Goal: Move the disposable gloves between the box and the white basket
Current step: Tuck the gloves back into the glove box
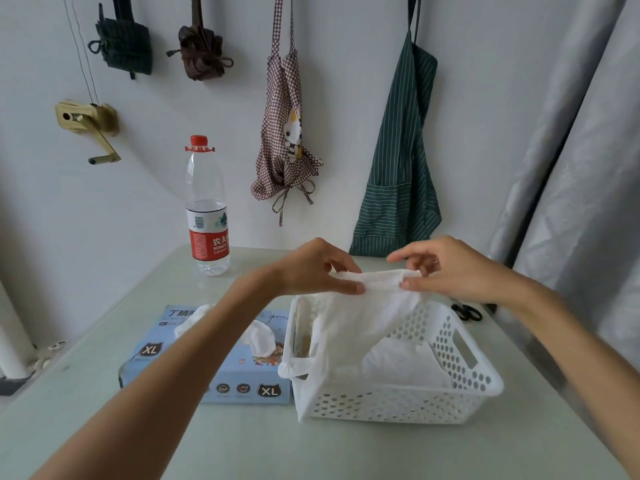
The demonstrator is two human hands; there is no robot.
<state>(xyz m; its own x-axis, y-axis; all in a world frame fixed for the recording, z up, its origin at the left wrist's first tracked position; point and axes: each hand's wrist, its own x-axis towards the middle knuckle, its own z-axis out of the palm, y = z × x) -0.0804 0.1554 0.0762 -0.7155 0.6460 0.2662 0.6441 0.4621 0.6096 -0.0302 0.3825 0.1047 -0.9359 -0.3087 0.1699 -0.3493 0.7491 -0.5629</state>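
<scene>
Above the white perforated plastic basket (398,386), the left hand (311,268) and right hand (453,266) each pinch one thin white disposable glove (367,306) by its cuff. Its dangling fingers may snag the basket's rim, spilling gloves toward the blue cardboard box (214,355) just left.

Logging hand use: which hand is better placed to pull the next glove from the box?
Left. The left hand is on the side of the box, which lies left of the white basket; both hands pinch a glove.

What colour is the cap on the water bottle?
Red; the cap on the water bottle shows clearly in the head view.
</scene>
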